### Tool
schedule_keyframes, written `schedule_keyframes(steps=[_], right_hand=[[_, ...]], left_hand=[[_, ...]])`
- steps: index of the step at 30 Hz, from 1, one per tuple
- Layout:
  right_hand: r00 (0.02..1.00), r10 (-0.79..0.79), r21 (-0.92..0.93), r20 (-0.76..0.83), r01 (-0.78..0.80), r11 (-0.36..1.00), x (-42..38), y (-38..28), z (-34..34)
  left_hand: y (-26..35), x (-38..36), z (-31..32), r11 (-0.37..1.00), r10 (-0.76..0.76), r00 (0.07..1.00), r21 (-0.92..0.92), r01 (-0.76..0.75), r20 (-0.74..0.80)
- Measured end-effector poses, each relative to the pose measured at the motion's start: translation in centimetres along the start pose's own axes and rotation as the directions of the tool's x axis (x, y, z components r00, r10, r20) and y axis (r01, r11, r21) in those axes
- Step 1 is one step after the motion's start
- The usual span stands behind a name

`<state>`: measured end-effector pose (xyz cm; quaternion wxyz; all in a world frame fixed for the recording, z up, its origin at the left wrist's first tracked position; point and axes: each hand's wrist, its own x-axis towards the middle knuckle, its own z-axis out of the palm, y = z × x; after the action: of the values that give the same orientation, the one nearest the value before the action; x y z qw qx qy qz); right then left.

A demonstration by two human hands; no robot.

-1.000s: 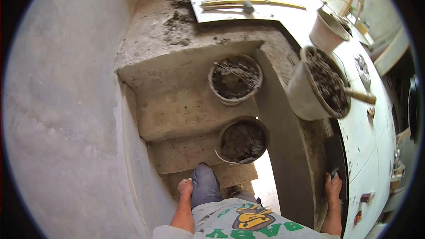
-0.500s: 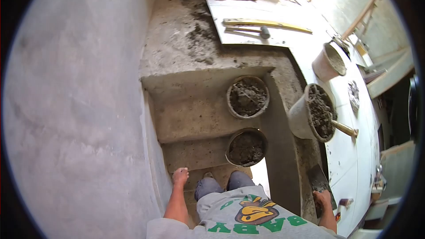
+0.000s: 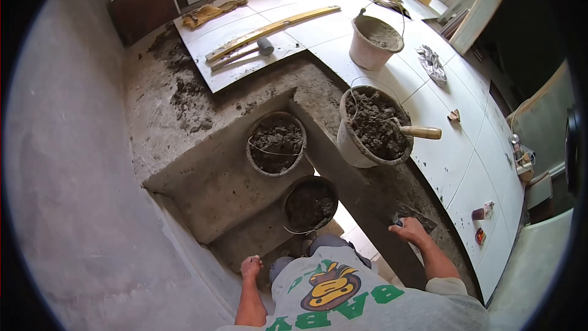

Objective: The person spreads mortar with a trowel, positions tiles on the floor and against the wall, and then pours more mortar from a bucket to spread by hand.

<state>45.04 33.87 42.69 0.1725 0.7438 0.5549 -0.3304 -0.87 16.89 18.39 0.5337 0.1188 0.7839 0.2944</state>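
Observation:
My right hand [image 3: 411, 231] is wrapped round the grip of a plastering trowel [image 3: 421, 217], whose flat blade lies low over the mortar-dusted concrete ledge along the tile edge. Close beyond it stands a bucket of crumbly mortar [image 3: 357, 147], with a wooden tool handle [image 3: 420, 132] sticking out over its rim. My left hand [image 3: 251, 266] hangs beside the grey wall above the steps, its fingers curled in with nothing visible in them. Two more mortar buckets sit on the steps, an upper bucket [image 3: 277, 144] and a lower bucket [image 3: 310, 203].
White floor tiles [image 3: 441, 165] curve round the stairwell. On them are a rubber mallet [image 3: 265, 46], a yellow level [image 3: 275, 28], a yellow cloth [image 3: 211, 13], a bucket of grey mix [image 3: 372, 52] and gloves [image 3: 432, 64]. A rough wall [image 3: 67, 165] bounds the left.
The view has swung right, shifting the buckets and tiles leftward. My right hand has moved forward along the ledge with the trowel. My left hand stays curled by the wall.

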Motion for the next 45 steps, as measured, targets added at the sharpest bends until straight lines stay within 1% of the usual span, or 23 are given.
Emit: schedule_keyframes(steps=[2, 5, 8, 9, 10, 12, 16, 18, 19, 21, 22, 25, 27, 28, 30, 31, 33, 34, 36, 37, 39, 43, 45], right_hand=[[0.985, -0.021, -0.074, -0.171, 0.008, 0.997, 1.5, 2.3, 0.0], [0.983, 0.05, -0.001, -0.176, -0.051, 0.999, 1.9, 4.7, -1.6], [0.972, 0.145, 0.135, -0.187, -0.12, 0.984, 3.0, 8.3, -1.6], [0.966, 0.153, 0.154, -0.21, -0.122, 0.981, 3.8, 9.4, -1.3], [0.959, 0.162, 0.172, -0.234, -0.124, 0.977, 4.5, 10.5, -1.0], [0.943, 0.105, 0.207, -0.315, -0.04, 0.978, 5.4, 12.2, -0.2], [0.953, 0.164, 0.23, -0.254, -0.105, 0.967, 6.0, 13.6, 1.3], [0.957, 0.16, 0.313, -0.244, -0.078, 0.947, 6.0, 13.8, 1.6], [0.958, 0.161, 0.319, -0.239, -0.079, 0.945, 6.0, 13.8, 1.6], [0.953, 0.21, 0.33, -0.218, -0.131, 0.935, 5.9, 13.7, 1.6], [0.955, 0.207, 0.339, -0.212, -0.126, 0.932, 6.0, 13.9, 1.8], [0.974, 0.148, 0.337, -0.174, -0.082, 0.938, 6.1, 14.5, 1.5], [0.976, 0.177, 0.345, -0.127, -0.124, 0.93, 6.2, 14.3, 1.1], [0.973, 0.167, 0.305, -0.161, -0.112, 0.946, 6.7, 14.6, 1.5], [0.964, 0.144, 0.261, -0.223, -0.083, 0.962, 7.7, 15.3, 2.3], [0.956, 0.144, 0.263, -0.255, -0.074, 0.962, 7.9, 15.4, 2.1], [0.93, 0.156, 0.229, -0.332, -0.081, 0.97, 8.4, 15.5, 1.6], [0.936, 0.128, 0.22, -0.329, -0.056, 0.974, 8.9, 15.5, 1.4], [0.902, 0.205, 0.222, -0.38, -0.127, 0.967, 9.5, 15.5, 0.9], [0.904, 0.194, 0.213, -0.381, -0.118, 0.97, 9.7, 15.2, 0.7], [0.909, 0.291, 0.219, -0.298, -0.232, 0.948, 10.1, 14.4, 0.0], [0.881, 0.265, 0.158, -0.392, -0.22, 0.963, 11.5, 13.5, 1.6], [0.854, 0.371, 0.119, -0.366, -0.352, 0.928, 11.7, 12.4, 1.6]], left_hand=[[2.1, 0.7, 0.8, 0.996, 0.068, 0.997, -0.052, -0.067, 0.023], [5.6, 0.6, 1.7, 0.991, 0.135, 0.991, 0.011, -0.135, 0.02], [8.1, 1.2, 2.8, 0.983, 0.163, 0.986, 0.083, -0.164, 0.018], [9.4, 0.5, 3.4, 0.986, 0.16, 0.985, 0.037, -0.162, 0.062], [9.7, 0.8, 4.0, 0.984, 0.158, 0.983, 0.071, -0.165, 0.093], [9.6, 1.7, 4.8, 0.99, 0.126, 0.982, 0.045, -0.134, 0.137], [10.5, 1.7, 6.4, 0.988, 0.098, 0.96, 0.091, -0.126, 0.261], [12.5, -0.1, 7.5, 0.968, 0.062, 0.97, 0.221, -0.115, 0.233], [13.1, -0.3, 8.0, 0.967, 0.061, 0.971, 0.228, -0.115, 0.23], [14.1, -0.8, 8.2, 0.938, 0.171, 0.958, 0.259, -0.229, 0.229], [14.4, -1.0, 8.1, 0.935, 0.173, 0.959, 0.268, -0.231, 0.223], [15.5, -0.8, 8.5, 0.948, 0.175, 0.95, 0.217, -0.234, 0.258], [15.3, -0.3, 8.3, 0.935, 0.229, 0.94, 0.211, -0.284, 0.253], [15.1, 0.1, 8.2, 0.94, 0.232, 0.948, 0.201, -0.276, 0.218], [15.0, 0.4, 7.3, 0.88, 0.298, 0.921, 0.302, -0.367, 0.251], [15.7, -0.5, 7.0, 0.886, 0.304, 0.931, 0.3, -0.354, 0.203], [17.6, -2.8, 7.6, 0.857, 0.32, 0.928, 0.359, -0.369, 0.191], [18.2, -3.4, 7.3, 0.863, 0.322, 0.933, 0.355, -0.36, 0.163], [18.6, -4.0, 6.7, 0.793, 0.342, 0.927, 0.482, -0.373, 0.154], [18.4, -3.9, 6.2, 0.799, 0.341, 0.929, 0.477, -0.367, 0.144], [17.5, -3.4, 5.2, 0.848, 0.319, 0.941, 0.41, -0.336, 0.112], [15.4, -2.3, 3.3, 0.925, 0.255, 0.964, 0.271, -0.267, 0.078], [14.7, -2.0, 2.6, 0.937, 0.213, 0.973, 0.263, -0.23, 0.09]])
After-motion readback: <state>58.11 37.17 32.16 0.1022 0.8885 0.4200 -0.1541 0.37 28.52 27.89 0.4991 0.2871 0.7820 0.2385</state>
